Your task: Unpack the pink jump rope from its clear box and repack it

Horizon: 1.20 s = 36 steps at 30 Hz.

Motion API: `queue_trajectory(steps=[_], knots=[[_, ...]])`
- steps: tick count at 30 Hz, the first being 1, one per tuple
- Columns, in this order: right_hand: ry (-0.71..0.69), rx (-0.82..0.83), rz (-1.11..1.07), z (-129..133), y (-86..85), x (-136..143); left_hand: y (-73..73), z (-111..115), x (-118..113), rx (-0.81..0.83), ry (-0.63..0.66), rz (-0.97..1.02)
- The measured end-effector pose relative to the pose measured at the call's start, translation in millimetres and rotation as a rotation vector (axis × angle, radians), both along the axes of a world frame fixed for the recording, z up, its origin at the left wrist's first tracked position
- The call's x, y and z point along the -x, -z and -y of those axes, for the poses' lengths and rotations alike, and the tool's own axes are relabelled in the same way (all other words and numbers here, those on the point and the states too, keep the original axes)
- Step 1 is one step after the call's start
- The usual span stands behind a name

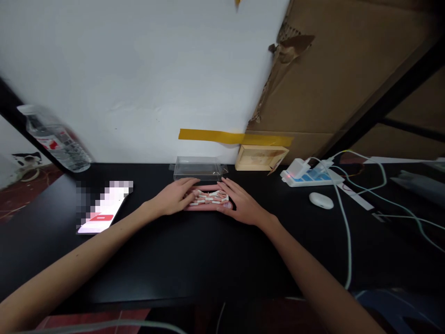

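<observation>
Pink on the tray (203, 208), pink and white on the pieces (208, 199) within it! Black across the tabletop (181, 264). At the far side, mustard-yellow tape (212, 135) over white wall (156, 69) and brown cardboard (323, 93). Right, a white-and-blue power strip (316, 178); left, a red-and-white bottle label (52, 143)!

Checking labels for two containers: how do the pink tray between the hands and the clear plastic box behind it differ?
Look: the pink tray, framing small white pieces, is solidly coloured; the clear plastic box is see-through.
Position: the left hand and right hand flank the pink tray; the clear plastic box lies beyond, nearer the white wall.
Shared: both run longest left to right.
</observation>
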State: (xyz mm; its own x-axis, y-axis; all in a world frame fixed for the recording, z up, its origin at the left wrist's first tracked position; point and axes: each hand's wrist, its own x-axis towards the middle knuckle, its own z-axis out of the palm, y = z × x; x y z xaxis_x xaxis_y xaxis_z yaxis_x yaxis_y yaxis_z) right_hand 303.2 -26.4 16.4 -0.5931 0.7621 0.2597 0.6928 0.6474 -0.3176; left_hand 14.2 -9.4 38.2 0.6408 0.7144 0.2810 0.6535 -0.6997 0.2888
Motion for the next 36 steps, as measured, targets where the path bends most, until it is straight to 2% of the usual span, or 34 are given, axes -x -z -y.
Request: queue_trajectory(steps=[3,8,16,21,31,36], knots=[[-0.010,0.033,0.003,-0.4,0.9,-0.5,11.6,6.5,-3.9,0.027,0.034,-0.111],[-0.009,-0.003,0.019,2.0,4.4,8.0,24.3,7.9,-4.5,0.016,0.044,-0.136],[-0.069,-0.004,0.062,3.4,2.0,15.2,30.0,8.8,0.1,0.007,0.039,-0.136],[-0.084,0.038,0.022,-0.8,0.7,7.5,33.7,7.0,6.1,-0.008,0.043,-0.079],[-0.014,0.115,-0.020,-9.4,13.9,-13.5,41.3,10.0,27.2,0.051,-0.088,-0.105],[0.004,0.126,-0.015,-8.4,11.2,-12.2,38.8,9.7,26.1,0.054,-0.075,-0.127]])
